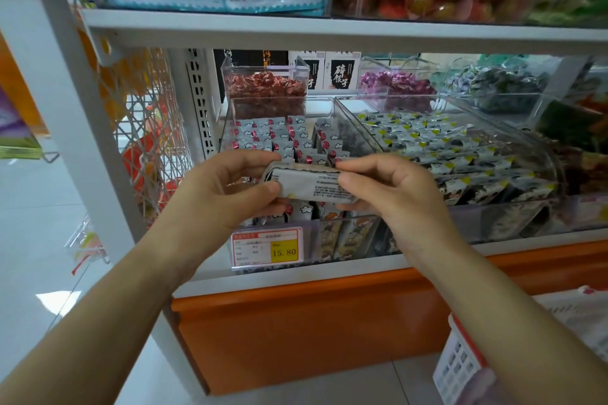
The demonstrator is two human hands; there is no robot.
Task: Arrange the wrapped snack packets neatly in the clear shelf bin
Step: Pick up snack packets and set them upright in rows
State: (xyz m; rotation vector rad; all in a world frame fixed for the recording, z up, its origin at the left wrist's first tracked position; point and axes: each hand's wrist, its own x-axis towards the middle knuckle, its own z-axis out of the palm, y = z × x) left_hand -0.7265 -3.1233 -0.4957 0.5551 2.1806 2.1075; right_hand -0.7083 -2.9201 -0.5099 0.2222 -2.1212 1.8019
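Note:
A small stack of grey-white wrapped snack packets point(309, 186) is held flat between both hands, just above the front of the clear shelf bin point(329, 105). My left hand point(227, 187) pinches the stack's left end with thumb and fingers. At its right end my right hand point(385, 187) grips it the same way. Inside the bin, several matching packets point(286, 138) with red dots and cloud prints stand in upright rows. More packets point(348, 237) press against the bin's front wall.
A yellow price tag point(266, 246) reading 15.80 hangs on the bin's front. To the right a second clear bin point(539, 138) holds black-and-yellow packets. Behind stand tubs of red point(266, 85) and purple point(394, 82) sweets. An orange base panel point(312, 332) lies below; the upper shelf edge point(329, 31) is overhead.

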